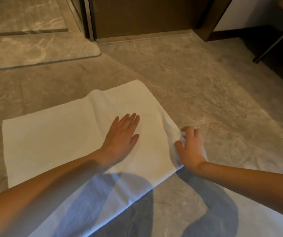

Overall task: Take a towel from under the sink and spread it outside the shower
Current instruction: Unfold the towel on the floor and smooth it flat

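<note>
At the far left, a low stone ledge (34, 50) with a rounded corner runs across the floor (205, 82), set off from the rest of the grey marbled tiles by a dark groove. Just in front of it a white towel (51, 142) lies on the floor, its left part flat and smooth. A soft crease runs across it near the far edge. Its near end reaches toward the bottom of the view and is crossed by the bluish shadows of both arms. The left hand (122, 135) rests palm down on the middle of the towel, fingers straight and close together with the thumb spread to the side, so it presses and grasps nothing. Just to its right, the right hand (191, 149) is at the towel's right edge with curled fingers, and it pinches the cloth where the edge is raised and bunched between thumb and fingers. Beyond the hands, at the top middle, a dark brown door (145, 16) stands behind a metal threshold strip. At the far right, a slanted dark furniture leg (274, 41) comes down onto the floor, well apart from the towel.
</note>
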`<control>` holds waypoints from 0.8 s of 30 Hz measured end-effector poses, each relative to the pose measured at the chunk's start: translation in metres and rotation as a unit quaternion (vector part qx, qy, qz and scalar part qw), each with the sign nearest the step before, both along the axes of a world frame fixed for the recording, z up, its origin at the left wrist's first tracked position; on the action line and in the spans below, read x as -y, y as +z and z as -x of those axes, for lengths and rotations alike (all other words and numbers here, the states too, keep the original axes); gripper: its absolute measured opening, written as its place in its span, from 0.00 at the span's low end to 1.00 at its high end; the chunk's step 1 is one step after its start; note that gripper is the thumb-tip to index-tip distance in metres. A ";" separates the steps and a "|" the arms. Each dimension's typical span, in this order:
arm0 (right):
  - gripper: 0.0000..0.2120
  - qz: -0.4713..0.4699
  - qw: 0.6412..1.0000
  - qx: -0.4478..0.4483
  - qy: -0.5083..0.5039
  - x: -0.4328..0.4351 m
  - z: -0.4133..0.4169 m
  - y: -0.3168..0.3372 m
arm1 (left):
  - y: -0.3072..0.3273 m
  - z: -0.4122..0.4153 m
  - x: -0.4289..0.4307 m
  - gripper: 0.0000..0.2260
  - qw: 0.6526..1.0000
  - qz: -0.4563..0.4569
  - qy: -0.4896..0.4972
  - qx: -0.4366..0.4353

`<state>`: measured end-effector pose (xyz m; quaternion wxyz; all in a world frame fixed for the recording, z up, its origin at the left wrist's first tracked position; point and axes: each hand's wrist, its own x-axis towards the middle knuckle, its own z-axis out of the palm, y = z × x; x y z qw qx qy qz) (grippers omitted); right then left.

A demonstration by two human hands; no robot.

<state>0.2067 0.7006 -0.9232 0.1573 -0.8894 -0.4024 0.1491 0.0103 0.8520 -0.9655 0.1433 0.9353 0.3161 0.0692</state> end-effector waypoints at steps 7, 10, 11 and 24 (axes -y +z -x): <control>0.27 0.054 0.919 0.147 0.362 -0.039 0.030 -0.019 | -0.023 0.019 -0.007 0.28 0.995 -0.059 0.002 -0.082; 0.27 0.074 0.933 0.128 0.328 -0.041 0.027 -0.037 | -0.029 0.019 -0.009 0.28 0.996 -0.048 -0.008 -0.080; 0.27 0.075 0.938 0.119 0.317 -0.040 0.025 -0.041 | -0.029 0.019 -0.009 0.28 0.996 -0.046 -0.009 -0.074; 0.28 0.086 0.937 0.121 0.316 -0.038 0.020 -0.048 | -0.023 0.047 -0.025 0.26 0.996 -0.033 -0.077 -0.037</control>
